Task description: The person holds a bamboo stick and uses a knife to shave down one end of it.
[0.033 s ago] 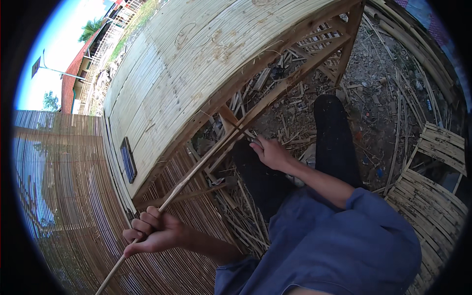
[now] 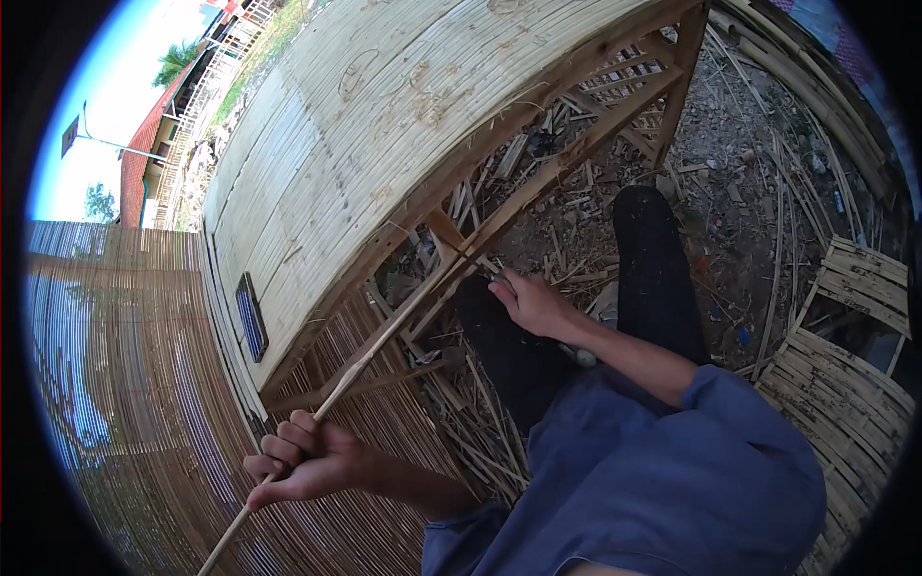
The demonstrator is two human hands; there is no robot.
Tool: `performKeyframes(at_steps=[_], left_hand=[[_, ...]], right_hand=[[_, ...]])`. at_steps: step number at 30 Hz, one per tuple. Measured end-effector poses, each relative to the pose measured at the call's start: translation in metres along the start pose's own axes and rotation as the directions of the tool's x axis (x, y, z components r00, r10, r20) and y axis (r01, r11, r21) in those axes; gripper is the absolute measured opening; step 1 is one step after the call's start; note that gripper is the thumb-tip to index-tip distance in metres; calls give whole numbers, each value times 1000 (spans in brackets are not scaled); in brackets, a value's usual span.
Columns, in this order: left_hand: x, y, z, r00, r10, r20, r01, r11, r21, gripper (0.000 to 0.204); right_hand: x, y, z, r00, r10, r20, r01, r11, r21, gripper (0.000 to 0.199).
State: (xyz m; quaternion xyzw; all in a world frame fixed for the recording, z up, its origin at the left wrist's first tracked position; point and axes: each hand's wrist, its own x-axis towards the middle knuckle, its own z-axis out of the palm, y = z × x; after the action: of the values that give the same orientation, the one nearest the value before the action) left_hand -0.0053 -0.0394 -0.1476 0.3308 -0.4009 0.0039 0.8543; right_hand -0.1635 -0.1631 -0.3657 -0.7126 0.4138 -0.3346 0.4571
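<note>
My left hand is closed around a long thin bamboo stick, at the lower left. The stick slopes up and right to the wooden crossbar under a bamboo-topped table. My right hand, fingers closed, is beside the stick's upper end, above my knee. It grips what looks like a knife; the handle is hidden in my fist and little of the blade shows. Where blade and stick meet is too dark to make out.
A phone lies on the table's left end. A slatted bamboo screen stands at the left. Bamboo scraps litter the ground around my legs. At the right is a woven bamboo panel, with bamboo poles beyond it.
My left hand and the near part of the stick have shifted slightly right and down. My right hand has barely moved, and less of the blade shows beside it.
</note>
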Motion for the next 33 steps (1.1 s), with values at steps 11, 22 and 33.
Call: performKeyframes(at_steps=[11,22,33], left_hand=[[-3,5,3,998,38,-48,-35,998,55,51],[3,4,7,1000,-6,-9,6,1000,20,51],[-6,5,3,999,13,-35,-12,999,31,52]], right_hand=[[-13,-8,-9,970,-149,191,140,988,59,33],[-5,9,-4,990,-73,124,65,996,63,34],[9,1,-19,976,140,166,-142,990,2,39]])
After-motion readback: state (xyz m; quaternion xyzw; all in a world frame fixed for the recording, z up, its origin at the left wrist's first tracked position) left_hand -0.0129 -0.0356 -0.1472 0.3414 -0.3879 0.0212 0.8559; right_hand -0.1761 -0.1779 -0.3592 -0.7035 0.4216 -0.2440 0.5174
